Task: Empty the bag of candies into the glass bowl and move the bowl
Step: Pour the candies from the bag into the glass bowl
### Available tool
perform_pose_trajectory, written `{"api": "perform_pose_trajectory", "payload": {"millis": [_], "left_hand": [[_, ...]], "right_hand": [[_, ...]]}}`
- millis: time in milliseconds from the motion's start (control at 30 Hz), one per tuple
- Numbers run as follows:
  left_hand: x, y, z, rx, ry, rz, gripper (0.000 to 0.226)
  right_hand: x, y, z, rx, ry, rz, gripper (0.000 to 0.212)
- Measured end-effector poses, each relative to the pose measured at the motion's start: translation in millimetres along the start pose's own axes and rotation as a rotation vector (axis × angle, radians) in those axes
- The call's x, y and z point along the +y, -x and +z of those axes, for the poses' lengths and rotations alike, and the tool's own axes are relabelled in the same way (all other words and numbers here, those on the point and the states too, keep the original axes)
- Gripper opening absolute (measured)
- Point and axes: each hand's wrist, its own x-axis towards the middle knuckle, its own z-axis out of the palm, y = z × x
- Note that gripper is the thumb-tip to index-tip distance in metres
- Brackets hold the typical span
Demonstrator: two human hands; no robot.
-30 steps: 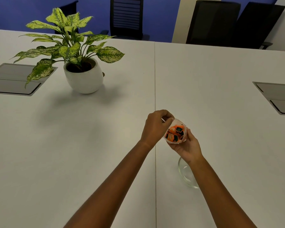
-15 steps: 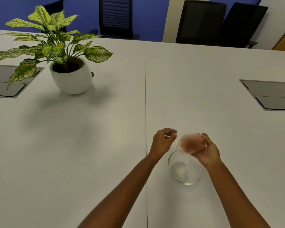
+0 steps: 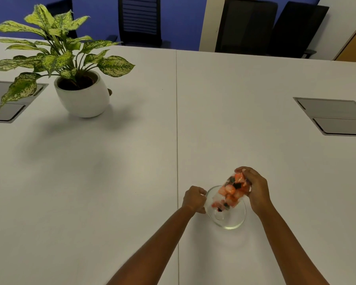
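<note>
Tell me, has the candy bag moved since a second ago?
Yes. The candy bag went from the table seam rightward, now tipped over the glass bowl, held by the right hand.

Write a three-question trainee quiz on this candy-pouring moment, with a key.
1. True or false: the bag of candies is tipped over the glass bowl.
2. Which hand grips the bag? A) left B) right
3. What stands far left on the table?

Key:
1. True.
2. B, the right hand; the left hand is at the bowl's rim.
3. A potted plant.
</note>
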Motion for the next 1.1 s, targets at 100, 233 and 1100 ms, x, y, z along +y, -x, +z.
{"api": "perform_pose_trajectory", "payload": {"millis": [100,233,1100], "left_hand": [[-2,-1,-1,-0.005,0.048,-0.009,0.028],[-3,-3,-1,-0.006,0.06,-0.021,0.028],[9,1,-19,-0.047,0.239,0.261,0.06]], "right_hand": [[-7,6,4,-0.019,0.101,-0.092,0.032],[-20,14,9,-0.049,0.196,-0.207,0.028],[-63,12,41,-0.138,-0.428,0.278,0.014]]}}
